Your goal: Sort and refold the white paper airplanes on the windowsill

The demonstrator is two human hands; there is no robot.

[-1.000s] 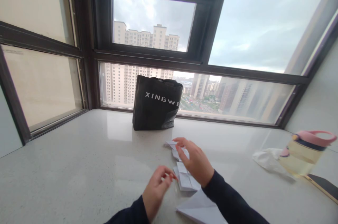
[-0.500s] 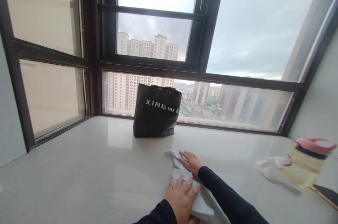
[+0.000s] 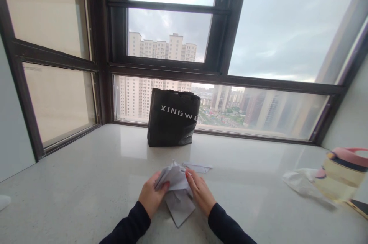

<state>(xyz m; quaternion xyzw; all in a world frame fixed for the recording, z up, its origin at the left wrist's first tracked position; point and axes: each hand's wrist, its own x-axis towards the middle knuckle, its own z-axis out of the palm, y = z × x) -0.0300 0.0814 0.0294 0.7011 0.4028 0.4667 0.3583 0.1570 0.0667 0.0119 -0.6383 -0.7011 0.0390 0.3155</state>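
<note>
Several white folded papers are bunched between my two hands over the pale sill. My left hand grips their left side, with the thumb in front. Against their right side rests my right hand, its fingers close together and pointing forward; whether it pinches any sheet is unclear. A folded paper hangs or lies below the bunch, one corner toward me. Just beyond my right hand, a flat folded paper strip lies on the sill.
A black bag stands upright near the window on the white sill. At the right are a crumpled white tissue, a pink-lidded bottle and part of a phone. A white object shows at the left edge.
Both hands have gathered papers that lay flat under them into a bunch. My left hand has moved left and up, and my right hand has come nearer me. One strip lies apart behind them.
</note>
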